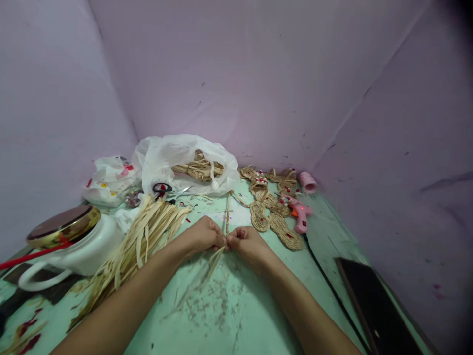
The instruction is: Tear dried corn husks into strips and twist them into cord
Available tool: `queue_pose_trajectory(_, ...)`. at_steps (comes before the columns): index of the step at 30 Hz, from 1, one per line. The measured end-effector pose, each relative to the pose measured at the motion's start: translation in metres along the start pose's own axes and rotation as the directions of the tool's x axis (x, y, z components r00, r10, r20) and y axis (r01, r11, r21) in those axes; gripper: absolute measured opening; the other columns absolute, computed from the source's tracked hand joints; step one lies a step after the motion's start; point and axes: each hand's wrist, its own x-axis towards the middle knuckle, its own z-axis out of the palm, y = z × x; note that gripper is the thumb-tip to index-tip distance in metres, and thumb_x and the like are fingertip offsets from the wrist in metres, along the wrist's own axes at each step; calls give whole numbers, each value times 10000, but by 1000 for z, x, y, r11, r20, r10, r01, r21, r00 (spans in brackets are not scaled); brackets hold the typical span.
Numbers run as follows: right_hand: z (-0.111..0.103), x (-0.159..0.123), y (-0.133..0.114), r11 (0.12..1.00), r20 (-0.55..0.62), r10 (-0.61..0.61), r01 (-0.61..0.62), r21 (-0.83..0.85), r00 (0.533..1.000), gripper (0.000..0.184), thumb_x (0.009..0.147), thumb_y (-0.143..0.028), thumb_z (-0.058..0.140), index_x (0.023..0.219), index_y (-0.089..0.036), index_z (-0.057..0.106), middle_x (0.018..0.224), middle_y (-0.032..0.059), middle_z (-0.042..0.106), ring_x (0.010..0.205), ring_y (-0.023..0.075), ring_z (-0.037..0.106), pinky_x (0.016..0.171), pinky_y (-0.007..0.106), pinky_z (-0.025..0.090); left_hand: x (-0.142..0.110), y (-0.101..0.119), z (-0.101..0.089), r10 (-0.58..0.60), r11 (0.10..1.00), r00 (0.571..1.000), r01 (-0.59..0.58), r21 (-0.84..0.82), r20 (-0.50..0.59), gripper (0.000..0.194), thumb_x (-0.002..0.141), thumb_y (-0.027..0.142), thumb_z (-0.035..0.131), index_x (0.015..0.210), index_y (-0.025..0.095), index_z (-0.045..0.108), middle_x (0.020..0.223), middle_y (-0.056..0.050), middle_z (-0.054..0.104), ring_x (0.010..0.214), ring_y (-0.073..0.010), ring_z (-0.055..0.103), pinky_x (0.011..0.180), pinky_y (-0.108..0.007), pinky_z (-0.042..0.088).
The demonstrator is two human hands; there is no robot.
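A thin braid of dried straw-like strips [227, 214] runs down the middle of the table toward me. At its near end, my left hand [207, 233] and my right hand [247, 242] meet, thumbs and fingers pinched on the strands. Loose strip ends [215, 264] hang out below my left hand. The braid's far end bends near the plastic bag and leads right to the coiled braid pieces [260, 217], which carry small red and white beads. To the left of my left arm lies a bundle of pale dried strips [140, 241].
A white plastic bag [158, 158] with more strips stands at the back, scissors [162, 188] before it. Right are a pink glue gun [302, 217] with a black cord, a pink spool [308, 182] and a dark flat slab [373, 305]. A white pot [92, 251] sits left.
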Motion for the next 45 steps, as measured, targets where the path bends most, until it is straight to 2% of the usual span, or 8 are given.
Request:
queue_pose_trajectory(5,0,-6,-8,995,29,59,-61,74,998,185,607,-195,548,441,-146,479,342,-69,324,351,31,207,394,215,121,5,-7,-1,82,975,990,-56,216,-114,109,501,144,473,487,117,578,391,37,386,390,-55,291,400,-202,205)
queue_pose_trajectory(11,-1,-9,-15,979,15,132,-133,155,991,165,592,-216,585,511,-157,454,386,-77,369,328,18,217,388,216,103,2,-3,-10,78,972,996,-64,227,-54,110,528,189,492,472,127,563,398,28,410,405,-67,317,420,-203,230)
queue_pose_trajectory(16,-1,-8,-13,985,19,115,-117,129,993,157,591,-229,592,527,-148,475,391,-77,374,329,14,207,391,218,101,-5,2,-32,53,922,998,-41,385,-21,124,528,217,509,504,134,598,414,12,479,413,-84,360,433,-206,265)
queue_pose_trajectory(21,0,-7,-9,988,13,101,-102,114,995,158,581,-239,600,528,-142,487,397,-75,375,342,17,224,394,217,106,-13,1,-68,36,868,999,-40,496,19,142,539,240,523,497,139,614,474,-8,558,457,-99,424,487,-213,321)
queue_pose_trajectory(24,0,-8,-11,988,11,117,-118,95,993,167,587,-245,596,519,-142,483,388,-77,369,332,13,206,393,219,97,-17,-1,-92,94,894,978,0,448,-189,200,561,282,543,629,134,659,567,-20,602,525,-120,482,529,-222,355)
queue_pose_trajectory(28,0,-10,-13,987,24,127,-129,98,992,181,589,-262,600,519,-143,485,388,-73,371,327,12,195,390,221,82,-17,-6,-109,126,843,854,176,509,-505,213,567,289,546,676,150,665,613,-35,611,574,-152,513,536,-242,363)
queue_pose_trajectory(36,-1,-9,-10,988,30,122,-125,88,992,181,593,-265,604,524,-141,491,372,-79,338,323,13,187,386,222,72,-1,-11,-81,104,633,802,403,661,-588,182,563,233,528,653,169,673,681,-93,643,657,-204,575,548,-247,365)
queue_pose_trajectory(45,-1,-10,-14,985,31,128,-130,116,991,169,595,-229,596,507,-141,482,381,-72,376,319,9,201,385,225,80,8,-17,-71,263,614,784,313,724,-562,263,664,273,473,774,219,706,812,-100,671,785,-239,590,645,-296,405)
